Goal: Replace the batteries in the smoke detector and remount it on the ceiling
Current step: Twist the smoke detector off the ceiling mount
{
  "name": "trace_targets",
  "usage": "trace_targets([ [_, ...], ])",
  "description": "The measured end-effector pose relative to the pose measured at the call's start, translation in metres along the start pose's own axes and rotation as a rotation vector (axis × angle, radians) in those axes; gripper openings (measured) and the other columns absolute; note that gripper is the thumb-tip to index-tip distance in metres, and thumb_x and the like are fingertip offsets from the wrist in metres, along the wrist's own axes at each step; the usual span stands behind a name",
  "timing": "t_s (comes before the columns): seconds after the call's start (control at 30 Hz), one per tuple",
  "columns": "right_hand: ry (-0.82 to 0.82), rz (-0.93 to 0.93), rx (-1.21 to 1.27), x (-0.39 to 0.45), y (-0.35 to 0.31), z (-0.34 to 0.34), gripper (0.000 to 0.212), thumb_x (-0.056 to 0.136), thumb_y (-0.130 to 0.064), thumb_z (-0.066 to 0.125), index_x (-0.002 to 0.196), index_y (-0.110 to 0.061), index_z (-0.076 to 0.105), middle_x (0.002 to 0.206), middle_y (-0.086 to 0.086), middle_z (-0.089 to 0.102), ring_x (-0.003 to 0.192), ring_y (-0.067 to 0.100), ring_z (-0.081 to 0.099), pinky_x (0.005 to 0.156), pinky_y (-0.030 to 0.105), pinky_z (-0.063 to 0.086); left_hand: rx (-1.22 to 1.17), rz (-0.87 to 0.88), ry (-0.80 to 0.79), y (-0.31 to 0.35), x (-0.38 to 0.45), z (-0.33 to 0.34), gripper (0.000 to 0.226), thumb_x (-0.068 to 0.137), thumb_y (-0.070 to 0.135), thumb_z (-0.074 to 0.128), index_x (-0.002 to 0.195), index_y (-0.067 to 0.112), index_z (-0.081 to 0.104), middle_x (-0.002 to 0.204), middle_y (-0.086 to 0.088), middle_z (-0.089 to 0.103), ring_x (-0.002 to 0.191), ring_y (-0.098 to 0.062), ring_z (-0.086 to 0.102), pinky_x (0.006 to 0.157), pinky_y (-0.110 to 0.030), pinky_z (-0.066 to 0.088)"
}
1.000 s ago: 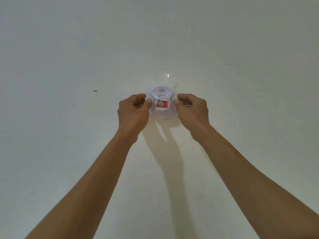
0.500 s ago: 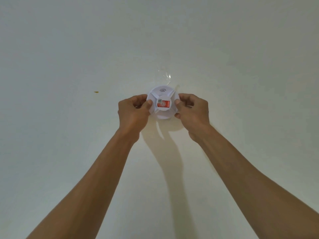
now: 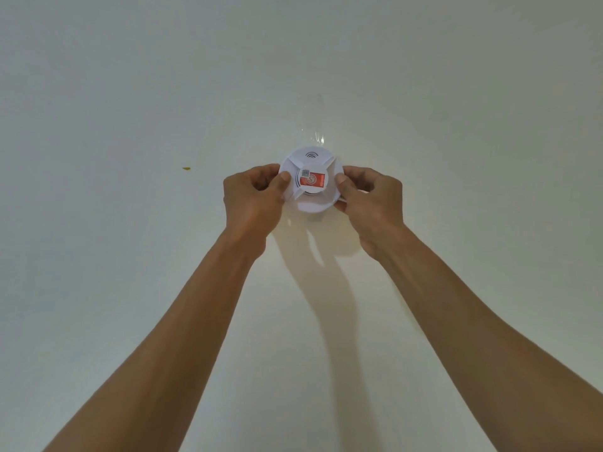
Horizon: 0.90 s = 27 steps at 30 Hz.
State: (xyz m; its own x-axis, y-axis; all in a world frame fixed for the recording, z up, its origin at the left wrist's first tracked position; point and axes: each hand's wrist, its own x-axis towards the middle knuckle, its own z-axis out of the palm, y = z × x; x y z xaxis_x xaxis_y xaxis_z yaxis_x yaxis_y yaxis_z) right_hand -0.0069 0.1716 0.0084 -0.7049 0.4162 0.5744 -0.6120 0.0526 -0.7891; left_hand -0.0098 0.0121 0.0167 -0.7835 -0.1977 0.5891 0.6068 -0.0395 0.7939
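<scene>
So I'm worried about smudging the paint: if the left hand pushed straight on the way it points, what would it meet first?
Likely the smoke detector, which the left hand already pinches at its rim; beyond that, the ceiling, though depth is unclear.

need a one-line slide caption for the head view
Both hands, left hand and right hand, grip opposite edges of a white smoke detector with a red label, held against the ceiling.

One smoke detector (image 3: 311,179) shows against the ceiling (image 3: 130,93), bearing one red label (image 3: 312,181). Two hands, the left hand (image 3: 253,199) and the right hand (image 3: 372,199), are in view. One small brownish mark (image 3: 186,169) spots the ceiling, and one patch of clear tape (image 3: 315,133).
</scene>
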Motion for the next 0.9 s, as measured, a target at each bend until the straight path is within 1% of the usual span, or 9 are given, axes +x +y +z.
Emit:
trace_targets([
  [0.03, -0.002, -0.007, -0.001, -0.004, -0.001, -0.001, 0.019, 0.09, -0.016, 0.07, 0.107, -0.01, 0.074, 0.1, 0.006, 0.073, 0.091, 0.022, 0.073, 0.082, 0.038, 0.062, -0.014, -0.001, -0.002, 0.0, -0.003, -0.001, 0.007, 0.091, 0.015, 0.072, 0.094, 0.02, 0.074, 0.092, -0.005, 0.078, 0.094, -0.027, 0.075, 0.087, -0.047, 0.06],
  [0.13, -0.014, -0.018, -0.001, -0.018, -0.005, -0.006, 0.016, 0.09, -0.016, 0.069, 0.105, -0.012, 0.074, 0.098, 0.003, 0.072, 0.09, 0.021, 0.073, 0.082, 0.039, 0.062, -0.059, -0.013, -0.016, 0.0, -0.014, -0.007, 0.018, 0.092, 0.012, 0.071, 0.109, 0.008, 0.073, 0.102, -0.011, 0.076, 0.097, -0.026, 0.075, 0.086, -0.045, 0.061],
  [0.27, -0.046, 0.0, 0.018, -0.044, -0.005, -0.016, 0.009, 0.091, -0.014, 0.069, 0.098, -0.019, 0.073, 0.095, 0.0, 0.072, 0.093, 0.022, 0.073, 0.083, 0.04, 0.061, -0.081, -0.038, -0.067, -0.001, -0.038, -0.018, 0.029, 0.092, 0.011, 0.071, 0.119, 0.001, 0.068, 0.101, -0.014, 0.077, 0.095, -0.026, 0.075, 0.083, -0.04, 0.062],
  [0.4, -0.074, 0.074, 0.029, -0.076, 0.007, -0.025, 0.014, 0.091, -0.013, 0.069, 0.105, -0.012, 0.073, 0.098, 0.003, 0.073, 0.093, 0.021, 0.073, 0.084, 0.039, 0.061, -0.095, -0.099, -0.069, -0.011, -0.069, -0.03, 0.025, 0.091, 0.008, 0.071, 0.115, 0.002, 0.07, 0.102, -0.013, 0.077, 0.095, -0.026, 0.076, 0.082, -0.039, 0.062],
  [0.5, -0.108, 0.131, 0.035, -0.103, 0.023, -0.034, 0.011, 0.092, -0.011, 0.067, 0.099, -0.018, 0.072, 0.094, 0.001, 0.076, 0.093, 0.02, 0.074, 0.086, 0.039, 0.061, -0.104, -0.155, -0.058, -0.028, -0.096, -0.041, 0.029, 0.089, 0.008, 0.073, 0.117, 0.0, 0.069, 0.105, -0.014, 0.076, 0.094, -0.026, 0.076, 0.081, -0.039, 0.062],
  [0.57, -0.126, 0.174, 0.044, -0.125, 0.041, -0.042, 0.012, 0.093, -0.01, 0.067, 0.101, -0.017, 0.072, 0.095, 0.001, 0.077, 0.093, 0.018, 0.074, 0.087, 0.037, 0.06, -0.111, -0.194, -0.048, -0.045, -0.117, -0.05, 0.03, 0.089, 0.007, 0.073, 0.117, 0.0, 0.069, 0.106, -0.015, 0.076, 0.094, -0.026, 0.076, 0.08, -0.038, 0.063],
  [0.63, -0.138, 0.234, 0.047, -0.15, 0.066, -0.051, 0.018, 0.093, -0.012, 0.067, 0.11, -0.013, 0.072, 0.101, 0.004, 0.076, 0.096, 0.018, 0.073, 0.087, 0.036, 0.06, -0.113, -0.242, -0.036, -0.069, -0.142, -0.059, 0.03, 0.089, 0.007, 0.073, 0.118, 0.0, 0.069, 0.106, -0.015, 0.076, 0.094, -0.025, 0.076, 0.079, -0.036, 0.062],
  [0.73, -0.159, 0.377, 0.066, -0.193, 0.113, -0.064, 0.029, 0.093, -0.017, 0.067, 0.121, -0.01, 0.067, 0.11, 0.009, 0.074, 0.101, 0.023, 0.072, 0.088, 0.039, 0.059, -0.134, -0.341, -0.01, -0.112, -0.183, -0.073, 0.03, 0.089, 0.003, 0.071, 0.118, -0.004, 0.068, 0.106, -0.016, 0.076, 0.093, -0.026, 0.076, 0.078, -0.037, 0.063],
  [0.9, -0.186, 0.58, 0.163, -0.268, 0.193, -0.086, 0.028, 0.094, -0.015, 0.065, 0.12, -0.006, 0.067, 0.105, 0.011, 0.076, 0.097, 0.024, 0.074, 0.085, 0.037, 0.058, -0.101, -0.466, 0.016, -0.192, -0.254, -0.098, 0.03, 0.087, 0.001, 0.072, 0.117, -0.004, 0.068, 0.106, -0.018, 0.076, 0.092, -0.027, 0.076, 0.08, -0.04, 0.063],
])
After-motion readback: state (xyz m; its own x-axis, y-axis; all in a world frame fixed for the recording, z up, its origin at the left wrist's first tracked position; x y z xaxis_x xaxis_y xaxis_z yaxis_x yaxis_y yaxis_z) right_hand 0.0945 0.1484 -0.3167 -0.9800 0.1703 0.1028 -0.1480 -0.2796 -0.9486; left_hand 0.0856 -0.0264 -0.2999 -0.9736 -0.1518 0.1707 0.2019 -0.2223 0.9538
